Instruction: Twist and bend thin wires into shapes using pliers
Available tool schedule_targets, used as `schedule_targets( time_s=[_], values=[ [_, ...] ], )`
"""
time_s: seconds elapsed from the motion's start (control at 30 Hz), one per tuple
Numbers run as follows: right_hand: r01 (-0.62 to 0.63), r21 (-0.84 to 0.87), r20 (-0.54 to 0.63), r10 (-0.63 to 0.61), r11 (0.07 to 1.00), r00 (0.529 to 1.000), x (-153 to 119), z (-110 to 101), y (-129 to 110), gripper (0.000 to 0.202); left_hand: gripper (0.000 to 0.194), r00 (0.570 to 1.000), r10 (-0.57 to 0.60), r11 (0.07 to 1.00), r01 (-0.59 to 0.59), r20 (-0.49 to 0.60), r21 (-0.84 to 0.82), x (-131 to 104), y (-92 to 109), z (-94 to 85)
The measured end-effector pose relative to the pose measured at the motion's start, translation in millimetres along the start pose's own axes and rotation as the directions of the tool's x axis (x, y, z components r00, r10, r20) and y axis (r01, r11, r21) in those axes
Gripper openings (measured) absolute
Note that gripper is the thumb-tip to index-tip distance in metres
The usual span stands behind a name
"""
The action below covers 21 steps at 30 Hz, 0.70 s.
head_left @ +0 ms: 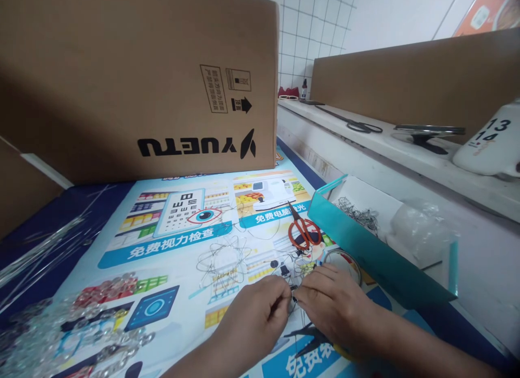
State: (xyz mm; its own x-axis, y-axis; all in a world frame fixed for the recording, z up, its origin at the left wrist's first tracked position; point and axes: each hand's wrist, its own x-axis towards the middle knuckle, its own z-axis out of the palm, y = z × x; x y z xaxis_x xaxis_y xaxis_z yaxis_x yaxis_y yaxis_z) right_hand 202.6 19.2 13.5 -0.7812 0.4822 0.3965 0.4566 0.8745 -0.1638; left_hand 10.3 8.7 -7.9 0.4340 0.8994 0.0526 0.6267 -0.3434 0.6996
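Observation:
My left hand (pixel 264 312) and my right hand (pixel 337 305) meet low in the middle, fingers closed in a pinch. Thin wire (pixel 299 267) shows around their fingertips; a small dark bit between them is too small to name. Just past my hands lie red-handled scissors (pixel 303 232), blades pointing away. Dark-bladed pliers or snips (pixel 309 337) with a yellow handle lie partly under my right hand. A round, tape-like roll (pixel 352 264) sits behind my right hand. Left of it all, a loose coil of thin wire (pixel 223 259) rests on the printed table cover (pixel 182 291).
Clear beads (pixel 101 324) spread at lower left, beside long wire strands (pixel 44 253). A teal box (pixel 377 248) at right holds tangled wire (pixel 357 213) and a plastic bag (pixel 418 226). A big carton (pixel 162 80) stands behind; a ledge (pixel 390 145) runs along the right.

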Motion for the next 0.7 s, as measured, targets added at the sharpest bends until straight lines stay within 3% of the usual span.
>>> schedule_targets(
  time_s=[0.27,0.5,0.7],
  values=[
    [0.003,-0.041,0.086,0.001,0.999,0.996,2.0,0.8,-2.9,0.013,0.015,0.999,0.048,0.992,-0.047,-0.006,0.120,-3.2,1.0,5.3],
    [-0.078,-0.085,0.064,0.083,0.993,0.994,-4.0,17.0,-3.9,0.012,0.017,0.996,0.087,0.978,-0.087,0.007,0.187,-6.6,1.9,11.6],
    [-0.128,-0.052,-0.135,0.121,0.990,0.984,-5.7,28.7,-6.8,0.011,0.017,0.995,0.101,0.975,-0.104,0.026,0.198,-6.5,3.1,12.2]
  ],
)
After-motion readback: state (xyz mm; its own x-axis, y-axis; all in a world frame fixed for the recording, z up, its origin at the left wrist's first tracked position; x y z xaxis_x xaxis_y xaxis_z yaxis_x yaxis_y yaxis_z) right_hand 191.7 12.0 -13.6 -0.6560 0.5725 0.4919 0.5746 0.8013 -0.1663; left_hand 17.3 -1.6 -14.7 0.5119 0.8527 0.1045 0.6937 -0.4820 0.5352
